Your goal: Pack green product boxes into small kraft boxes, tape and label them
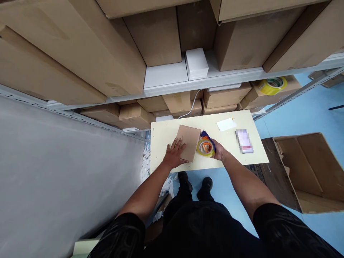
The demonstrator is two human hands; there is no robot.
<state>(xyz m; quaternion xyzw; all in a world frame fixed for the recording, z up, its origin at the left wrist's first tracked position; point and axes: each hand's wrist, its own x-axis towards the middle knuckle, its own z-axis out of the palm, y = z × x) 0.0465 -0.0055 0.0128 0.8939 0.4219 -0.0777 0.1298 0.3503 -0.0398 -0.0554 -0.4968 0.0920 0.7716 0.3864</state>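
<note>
A small brown cardboard box (190, 140) lies on the pale table (163, 161). My left hand (174, 154) rests on its left part with the fingers spread. Beside the box's right edge is a tape dispenser (206, 146), blue with an orange core and a roll of clear yellowish tape. My right hand (218, 149) is wrapped round the dispenser's right side, and some of its fingers are hidden behind it. The dispenser's head sits close to the box's upper right edge; whether tape touches the box I cannot tell.
On the table's right lie a white card (226, 124) and a blurred phone (244, 141). Shelves (161, 87) of cartons stand behind, with a yellow tape roll (272, 85) on one. An open carton (309, 172) is on the floor at right. A grey wall (67, 161) rises at left.
</note>
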